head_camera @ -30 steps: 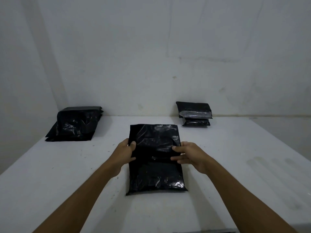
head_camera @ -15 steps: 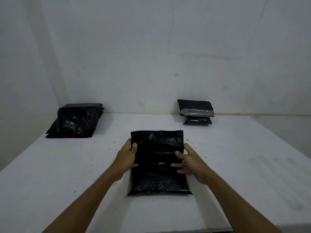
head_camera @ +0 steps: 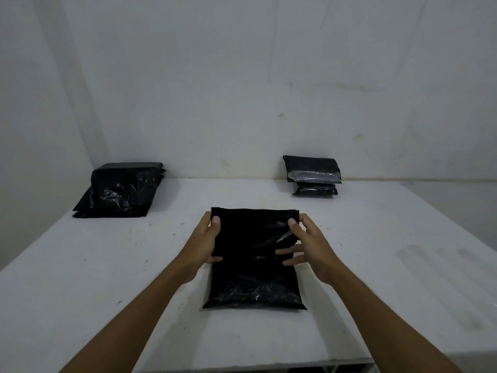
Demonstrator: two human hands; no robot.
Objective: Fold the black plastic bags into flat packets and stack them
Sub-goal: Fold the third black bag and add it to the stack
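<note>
A black plastic bag [head_camera: 254, 267] lies in front of me on the white table [head_camera: 376, 265], its far part raised off the surface. My left hand [head_camera: 205, 242] grips its far left corner, thumb on top. My right hand [head_camera: 306, 246] pinches the far right corner with the thumb, its other fingers spread over the bag's right edge. A pile of unfolded black bags [head_camera: 121, 191] sits at the back left. A short stack of folded black packets [head_camera: 313, 175] stands at the back right against the wall.
White walls close the table at the back and on the left. The table's near edge [head_camera: 255, 366] runs just below my forearms. Faint smears mark the surface at the right.
Both hands slid from the bag's middle sides up to its far corners and took hold there. The far edge has come toward me and lifted.
</note>
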